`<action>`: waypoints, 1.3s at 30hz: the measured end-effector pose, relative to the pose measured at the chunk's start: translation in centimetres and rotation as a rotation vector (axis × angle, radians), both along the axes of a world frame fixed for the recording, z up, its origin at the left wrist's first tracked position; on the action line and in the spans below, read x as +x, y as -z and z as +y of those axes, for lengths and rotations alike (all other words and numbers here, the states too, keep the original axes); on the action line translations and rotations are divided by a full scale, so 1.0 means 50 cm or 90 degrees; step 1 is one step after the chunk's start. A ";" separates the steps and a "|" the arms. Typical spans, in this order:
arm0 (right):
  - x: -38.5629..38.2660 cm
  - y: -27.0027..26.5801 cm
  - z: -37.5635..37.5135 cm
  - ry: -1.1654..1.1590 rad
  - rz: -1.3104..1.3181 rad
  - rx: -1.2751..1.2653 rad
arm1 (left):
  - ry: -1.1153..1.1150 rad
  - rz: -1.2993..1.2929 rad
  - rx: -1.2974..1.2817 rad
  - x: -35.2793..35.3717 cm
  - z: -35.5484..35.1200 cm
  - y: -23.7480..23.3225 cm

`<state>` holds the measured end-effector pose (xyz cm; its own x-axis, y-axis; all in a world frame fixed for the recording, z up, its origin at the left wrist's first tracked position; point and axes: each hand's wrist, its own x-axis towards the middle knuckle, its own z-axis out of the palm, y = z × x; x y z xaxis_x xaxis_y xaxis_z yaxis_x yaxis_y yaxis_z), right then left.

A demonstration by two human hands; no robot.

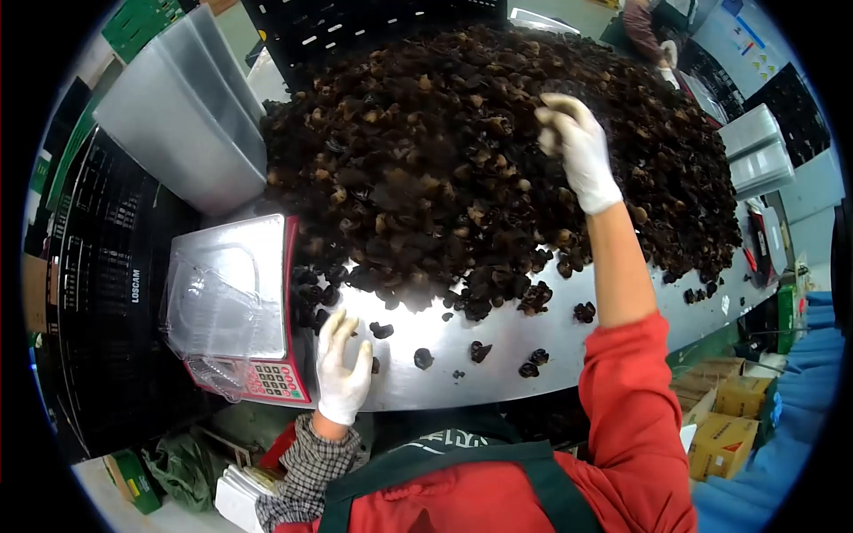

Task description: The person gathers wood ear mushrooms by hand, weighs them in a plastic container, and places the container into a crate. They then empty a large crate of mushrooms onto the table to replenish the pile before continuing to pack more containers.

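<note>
A large heap of dark brown wood ear mushrooms covers the metal table. My right hand, in a white glove, is over the heap's right part. Its fingers are loosely bent and apart, with nothing visible in them. My left hand, also gloved in white, is at the table's front edge, just right of the scale. Its fingers and thumb are apart, and no held thing shows. On the scale's silver pan sits a clear plastic container, its lid hanging over the keypad. Loose mushrooms lie between my hands.
Tall stacks of clear plastic containers stand behind the scale. A black crate is at the left, another behind the heap. Another person's sleeve and gloved hand show at the far right. Cardboard boxes are below, right.
</note>
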<state>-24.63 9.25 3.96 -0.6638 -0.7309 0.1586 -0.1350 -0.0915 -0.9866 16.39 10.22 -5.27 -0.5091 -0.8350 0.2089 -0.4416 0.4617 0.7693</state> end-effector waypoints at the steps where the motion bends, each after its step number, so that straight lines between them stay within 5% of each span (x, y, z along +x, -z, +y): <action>1: -0.017 0.015 0.059 -0.005 -0.043 -0.019 | 0.018 0.013 -0.034 -0.022 -0.015 -0.006; 5: 0.016 0.072 0.368 0.104 -0.067 0.075 | 0.058 0.064 -0.104 -0.118 -0.085 -0.017; 10: 0.073 0.181 0.816 0.380 -0.058 0.452 | 0.030 0.043 -0.255 -0.236 -0.183 -0.029; 11: 0.081 0.209 0.876 0.411 -0.005 0.599 | 0.019 0.027 -0.282 -0.256 -0.197 -0.026; 13: 0.124 0.217 0.909 0.376 0.482 0.952 | 0.012 -0.018 -0.343 -0.292 -0.223 -0.014; 16: 0.140 0.184 0.798 0.320 0.288 0.605 | 0.025 -0.109 -0.384 -0.316 -0.229 -0.003; 20: 0.259 0.173 0.516 0.037 0.478 0.336 | 0.042 -0.310 -0.329 -0.312 -0.193 0.017; 25: 0.451 0.233 0.372 -0.246 0.437 0.224 | 0.027 -0.009 -0.357 -0.191 -0.147 -0.005; 31: 0.607 0.332 0.366 -0.312 0.580 0.342 | 0.001 0.004 -0.229 0.010 -0.018 0.062; 39: 0.537 0.282 0.591 -0.085 0.549 0.630 | 0.136 -0.070 -0.115 0.117 0.078 0.137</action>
<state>2.21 38.81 -10.15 -0.5339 -0.8332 -0.1442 -0.7961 0.5527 -0.2463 22.24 14.11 -12.12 -0.6967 -0.6611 0.2785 -0.3963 0.6783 0.6187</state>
